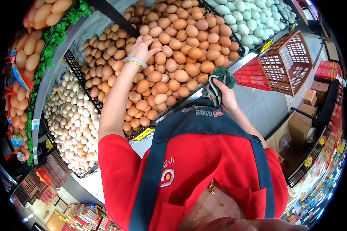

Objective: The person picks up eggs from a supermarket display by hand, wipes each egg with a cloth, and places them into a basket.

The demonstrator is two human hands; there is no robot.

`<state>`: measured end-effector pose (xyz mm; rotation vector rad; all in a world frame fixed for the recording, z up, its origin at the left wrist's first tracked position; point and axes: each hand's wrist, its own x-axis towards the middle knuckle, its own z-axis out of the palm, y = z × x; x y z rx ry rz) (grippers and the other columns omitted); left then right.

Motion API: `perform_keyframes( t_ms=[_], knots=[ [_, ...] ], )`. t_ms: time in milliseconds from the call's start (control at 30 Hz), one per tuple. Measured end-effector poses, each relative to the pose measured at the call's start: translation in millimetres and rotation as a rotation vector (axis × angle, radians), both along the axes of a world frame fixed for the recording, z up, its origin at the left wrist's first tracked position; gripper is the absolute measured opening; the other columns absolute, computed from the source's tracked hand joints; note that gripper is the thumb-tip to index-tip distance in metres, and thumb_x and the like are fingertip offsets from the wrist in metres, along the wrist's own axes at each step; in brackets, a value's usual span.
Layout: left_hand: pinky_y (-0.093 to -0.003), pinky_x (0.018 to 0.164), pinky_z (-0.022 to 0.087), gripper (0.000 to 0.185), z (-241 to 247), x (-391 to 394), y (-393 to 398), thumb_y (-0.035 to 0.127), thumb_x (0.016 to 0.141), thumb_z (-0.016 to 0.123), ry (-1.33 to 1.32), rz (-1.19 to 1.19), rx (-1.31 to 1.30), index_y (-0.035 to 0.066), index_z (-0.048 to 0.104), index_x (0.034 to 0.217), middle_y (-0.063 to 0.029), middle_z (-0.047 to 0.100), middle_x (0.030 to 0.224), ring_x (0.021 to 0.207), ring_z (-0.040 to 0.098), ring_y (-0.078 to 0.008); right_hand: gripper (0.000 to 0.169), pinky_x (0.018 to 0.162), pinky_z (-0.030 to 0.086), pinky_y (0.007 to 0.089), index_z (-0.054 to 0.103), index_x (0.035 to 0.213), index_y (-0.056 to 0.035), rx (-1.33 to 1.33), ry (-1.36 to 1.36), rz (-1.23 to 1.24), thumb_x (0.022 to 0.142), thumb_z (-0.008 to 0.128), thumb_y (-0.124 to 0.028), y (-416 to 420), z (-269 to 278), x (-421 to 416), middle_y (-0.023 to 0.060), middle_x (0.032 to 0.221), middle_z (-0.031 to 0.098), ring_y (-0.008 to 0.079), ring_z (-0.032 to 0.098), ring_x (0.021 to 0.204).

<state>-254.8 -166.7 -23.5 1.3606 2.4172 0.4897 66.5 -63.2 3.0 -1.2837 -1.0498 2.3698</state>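
Observation:
My left hand (142, 49), with bracelets at the wrist, reaches over a large heap of brown eggs (180, 59). Its fingers are spread and touch the eggs near the back left of the heap. Between thumb and forefinger an egg (156, 45) shows, resting among the others; no egg looks lifted. At the heap's front right edge my right hand (226, 96) grips a bunched dark green cloth (223, 79) with pale edging. The cloth hangs by the metal rim of the display, above my dark apron (188, 115). Part of the right hand's fingers is hidden behind the cloth.
Black mesh dividers (82, 80) separate the brown eggs from pale eggs (75, 115) at left and bluish-green eggs (248, 18) at right. A dark post (115, 16) rises by my left hand. A brown plastic basket (289, 65) and red crates (253, 75) stand at right.

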Motion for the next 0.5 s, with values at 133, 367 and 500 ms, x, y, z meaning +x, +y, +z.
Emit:
perform_keyframes(
  t_ms=[133,367,500],
  knots=[
    [-0.038,0.089,0.044,0.045,1.2,13.1,0.9,0.044,0.075,0.066,0.096,0.093,0.215,0.017,0.061,0.11,-0.0198,0.048,0.119,0.107,0.051,-0.0329,0.016,0.042,0.046,0.0239,0.054,0.097,-0.0061,-0.003,0.009,-0.023,0.086,0.058,-0.017,-0.2,1.4,-1.1,0.0025,0.076,0.058,0.0115,0.057,0.059],
    [-0.0402,0.087,0.046,0.042,13.0,96.2,63.6,0.041,0.074,0.067,0.04,-0.111,0.393,0.016,0.061,0.108,-0.0187,0.041,0.126,0.106,0.051,-0.0369,0.015,0.042,0.047,0.0243,0.055,0.095,-0.0042,0.016,0.016,0.008,0.086,0.057,-0.016,-1.4,-2.5,-2.4,0.0045,0.073,0.059,0.0126,0.057,0.054],
    [-0.0412,0.083,0.048,0.041,13.9,107.2,85.3,0.035,0.071,0.071,0.055,-0.149,0.466,0.017,0.061,0.107,-0.0191,0.038,0.127,0.103,0.053,-0.0372,0.014,0.043,0.046,0.0251,0.055,0.094,-0.004,0.0,0.001,0.003,0.087,0.056,-0.016,-1.3,5.0,-0.1,0.0052,0.071,0.059,0.013,0.055,0.052]
  ],
)
